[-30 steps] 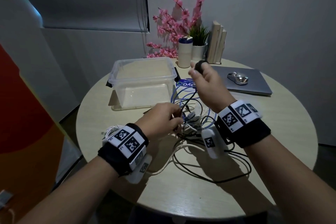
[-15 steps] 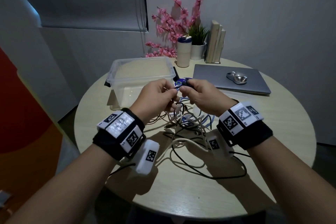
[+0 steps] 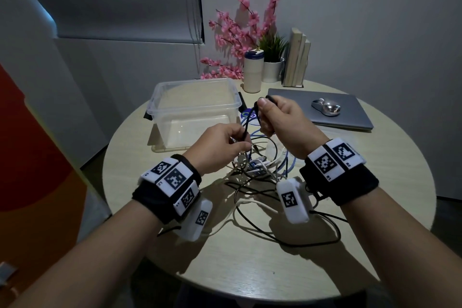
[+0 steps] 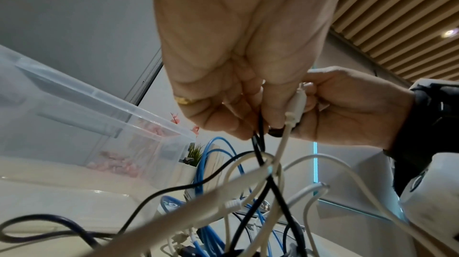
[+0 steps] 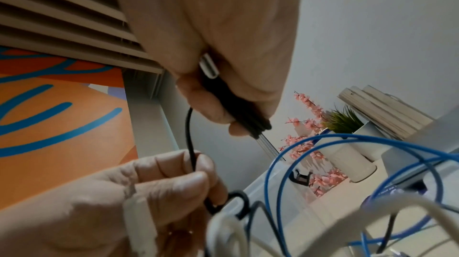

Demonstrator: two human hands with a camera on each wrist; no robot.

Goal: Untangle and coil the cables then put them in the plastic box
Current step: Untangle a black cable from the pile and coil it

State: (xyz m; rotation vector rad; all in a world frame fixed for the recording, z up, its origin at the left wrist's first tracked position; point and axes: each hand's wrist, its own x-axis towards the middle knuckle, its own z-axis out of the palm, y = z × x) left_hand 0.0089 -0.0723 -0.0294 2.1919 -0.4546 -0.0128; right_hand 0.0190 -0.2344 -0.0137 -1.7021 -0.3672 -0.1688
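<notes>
Raised since earlier, right hand [image 3: 280, 125] grips black cable [image 3: 246, 126]; left hand [image 3: 220, 147] pinches it.

A black cable [image 3: 246, 124] is held taut above a tangle of black, white and blue cables [image 3: 260, 170] heaped mid-table. A clear plastic box [image 3: 195, 107], open-topped, is set upright at eleven o'clock of the tangle.
</notes>
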